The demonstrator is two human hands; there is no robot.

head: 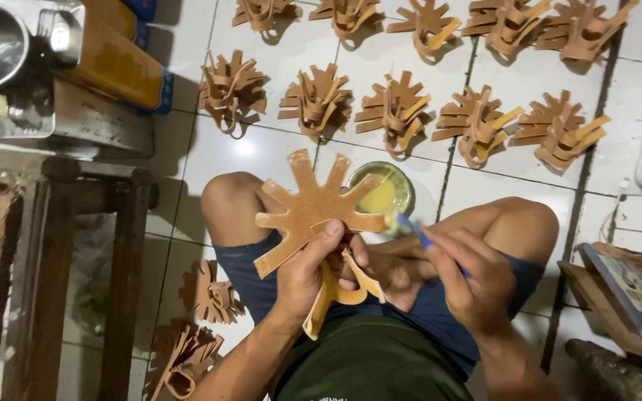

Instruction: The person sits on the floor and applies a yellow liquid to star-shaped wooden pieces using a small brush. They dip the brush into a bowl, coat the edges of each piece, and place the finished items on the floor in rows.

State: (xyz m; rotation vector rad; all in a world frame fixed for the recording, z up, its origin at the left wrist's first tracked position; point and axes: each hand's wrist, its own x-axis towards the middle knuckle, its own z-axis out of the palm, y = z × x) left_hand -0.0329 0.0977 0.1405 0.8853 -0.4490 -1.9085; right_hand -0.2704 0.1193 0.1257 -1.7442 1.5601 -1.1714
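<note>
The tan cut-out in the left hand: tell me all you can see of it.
The cut-out is a flat tan sheet, like leather or stiff board, cut into splayed fingers radiating from a centre. It is held up above the lap, facing the camera. The left hand pinches its lower edge, thumb on the front. A curved tan strip hangs below it. The brush in the right hand meets its right edge.

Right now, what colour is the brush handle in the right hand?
Blue. The brush handle shows best in the head view, held by the right hand.
</note>
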